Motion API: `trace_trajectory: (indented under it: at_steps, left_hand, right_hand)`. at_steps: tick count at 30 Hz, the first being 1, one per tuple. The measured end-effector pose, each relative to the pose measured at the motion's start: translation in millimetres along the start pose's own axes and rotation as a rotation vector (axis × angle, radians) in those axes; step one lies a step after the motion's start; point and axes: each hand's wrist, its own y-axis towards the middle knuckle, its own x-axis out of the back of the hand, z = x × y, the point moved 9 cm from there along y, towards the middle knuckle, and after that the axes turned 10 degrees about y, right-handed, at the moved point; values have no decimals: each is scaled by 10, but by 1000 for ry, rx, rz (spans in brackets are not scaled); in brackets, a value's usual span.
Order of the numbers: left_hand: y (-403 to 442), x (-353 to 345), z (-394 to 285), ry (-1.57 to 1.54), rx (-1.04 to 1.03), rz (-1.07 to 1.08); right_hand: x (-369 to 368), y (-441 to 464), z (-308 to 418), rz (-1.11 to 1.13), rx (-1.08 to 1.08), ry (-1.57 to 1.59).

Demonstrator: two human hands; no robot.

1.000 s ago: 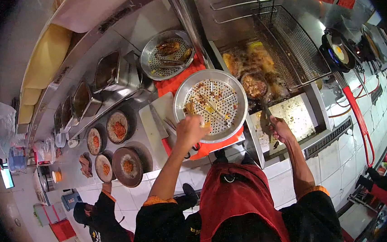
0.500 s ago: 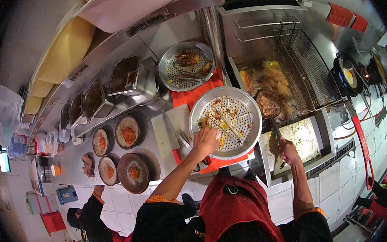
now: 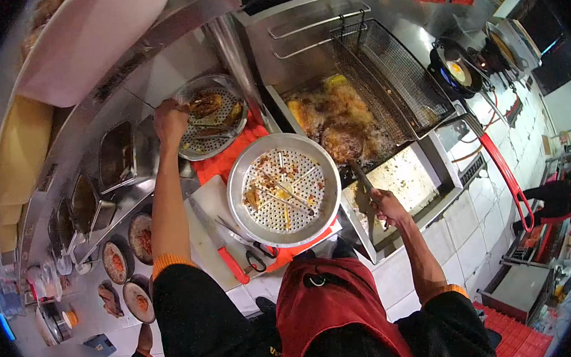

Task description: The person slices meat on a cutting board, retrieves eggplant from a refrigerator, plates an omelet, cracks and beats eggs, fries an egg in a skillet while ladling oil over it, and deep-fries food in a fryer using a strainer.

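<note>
My left hand (image 3: 171, 124) is at the left rim of the far perforated metal pan (image 3: 197, 150), its fingers curled over the edge. Pieces of browned fried food (image 3: 206, 105) and tongs lie in that pan. The near perforated pan (image 3: 240, 217) holds crumbs and another pair of metal tongs (image 3: 289, 193). My right hand (image 3: 388, 207) grips the handle of a skimmer (image 3: 360, 176), whose head is down in the bubbling oil (image 3: 334, 111) of the fryer, partly hidden by foam and food.
A wire fry basket (image 3: 401, 69) stands in the fryer's right side. Scissors (image 3: 257, 259) and a red-handled knife (image 3: 234, 264) lie on a cutting board (image 3: 204, 249). Stone plates (image 3: 137, 301) with red paste are at left. An egg (image 3: 456, 70) cooks in a pan over flame.
My left hand has moved from the near pan up to the far pan's left rim. My right hand still holds the skimmer in the oil. The view has shifted to the right.
</note>
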Motion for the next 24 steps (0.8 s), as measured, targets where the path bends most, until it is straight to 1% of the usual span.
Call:
trace_trajectory:
  at_steps: [1,4,5,6,8,9,10,12,15,18,19,20,22,24]
  left_hand:
    - [-39,235,-243,-21,151,257]
    - [-465,397,-713,-448,94,349]
    - [-628,466,-857,-462,53,348]
    - [-800,521,-992,-472,12,346]
    - [-1232,550,-1366,-484,-240,470]
    - [-1493,597,-1554,-485,-301,566]
    - [-1727,640,-1763,-486,-365,658]
    - [-2038,763,-2176,-426,-527,659]
    - [-2309,722,-2435,-268,-587,709]
    - [-2314,750,-2467,-220,-546,785]
    - [-2308,758,-2464,-243,-525,757]
    - [-2298,779,-2475,-234,-527,740]
    - [-2280,829,-2488,-211,-523,710]
    - [-2275,824,-2505,-232,-512,703]
  right_hand:
    - [-126,-182,194,-70,7,-153]
    - [-25,5,80,39,27,-84]
    - [-79,-14,125,33,40,0]
    - [-53,29,119,30,43,-23]
    - [-48,60,53,85,5,71]
    - [-156,-70,185,49,-50,53]
    - [-137,-73,195,58,-37,-3]
    - [-105,-16,179,73,-18,-17]
    - [-61,15,183,47,-65,63]
    - [2,84,140,76,-24,59]
    - [-2,63,149,97,-48,27]
    - [15,26,179,68,-38,53]
    - [59,35,180,33,-16,-27]
    - [103,11,193,49,-32,-98]
